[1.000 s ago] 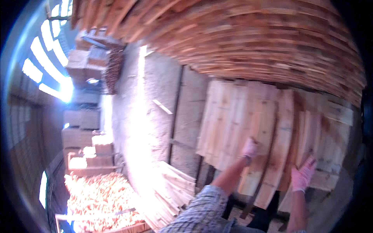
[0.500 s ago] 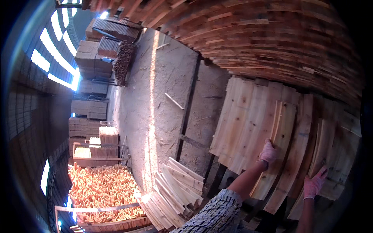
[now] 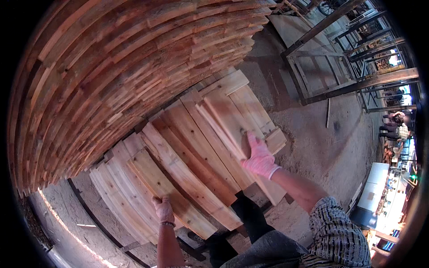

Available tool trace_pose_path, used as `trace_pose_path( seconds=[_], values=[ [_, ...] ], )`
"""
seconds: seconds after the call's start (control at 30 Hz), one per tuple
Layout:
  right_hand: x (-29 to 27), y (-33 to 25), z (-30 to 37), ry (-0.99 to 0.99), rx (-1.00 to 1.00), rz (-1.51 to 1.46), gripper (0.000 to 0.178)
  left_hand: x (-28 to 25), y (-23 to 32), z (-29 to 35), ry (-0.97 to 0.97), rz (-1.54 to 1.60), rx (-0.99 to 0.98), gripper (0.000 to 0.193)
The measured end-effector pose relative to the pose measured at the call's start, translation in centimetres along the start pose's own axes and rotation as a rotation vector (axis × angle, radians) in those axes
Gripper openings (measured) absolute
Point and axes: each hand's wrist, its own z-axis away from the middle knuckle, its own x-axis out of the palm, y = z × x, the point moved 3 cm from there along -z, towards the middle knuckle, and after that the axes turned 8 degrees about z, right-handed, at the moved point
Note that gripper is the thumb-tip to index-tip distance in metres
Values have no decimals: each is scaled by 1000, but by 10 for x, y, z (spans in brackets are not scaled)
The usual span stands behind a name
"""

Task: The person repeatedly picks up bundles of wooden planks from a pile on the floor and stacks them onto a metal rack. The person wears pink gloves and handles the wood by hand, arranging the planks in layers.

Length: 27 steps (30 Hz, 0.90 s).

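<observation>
Light wooden boards lie side by side in a layer in front of me. My left hand (image 3: 164, 211), in a pale pink glove, has its fingers closed around the near left edge of a yellowish knotted board (image 3: 172, 192). To the right, my right hand (image 3: 260, 157), in a pink glove, grips a wide pale board (image 3: 230, 117) lying on top of others. Its thumb side sits by the board's left edge, and the fingers reach over the face. Darker brown boards (image 3: 196, 147) lie between my hands. The undersides of the gripped boards are hidden.
A tall stack of reddish timber (image 3: 134, 58) rises beyond the boards. Dark rails (image 3: 100, 219) run under the layer at left. Metal framing (image 3: 321, 80) stands on the floor at far right. People (image 3: 395, 125) and a white-topped bench (image 3: 374, 186) are farther right.
My view has swung to the right, so the boards and both hands appear farther left. My right hand has shifted up over its board; my left hand remains at its board's edge.
</observation>
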Motion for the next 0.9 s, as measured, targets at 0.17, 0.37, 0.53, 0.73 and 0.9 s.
trace_pose_path(
  seconds=[0.17,0.37,0.53,0.73,0.9],
  values=[
    [-24,-4,-64,31,96,69,105,12,3,-5,-41,269,-151,28],
    [5,8,-76,0,-17,91,103,3,-2,-2,-64,278,-109,26],
    [-10,65,-106,107,5,146,96,3,-19,-5,-51,315,-212,25],
    [-9,70,-124,-30,76,-22,87,8,-10,2,-52,400,-161,32],
    [-32,124,-155,196,68,92,83,9,6,1,-105,325,-129,39]
  ],
)
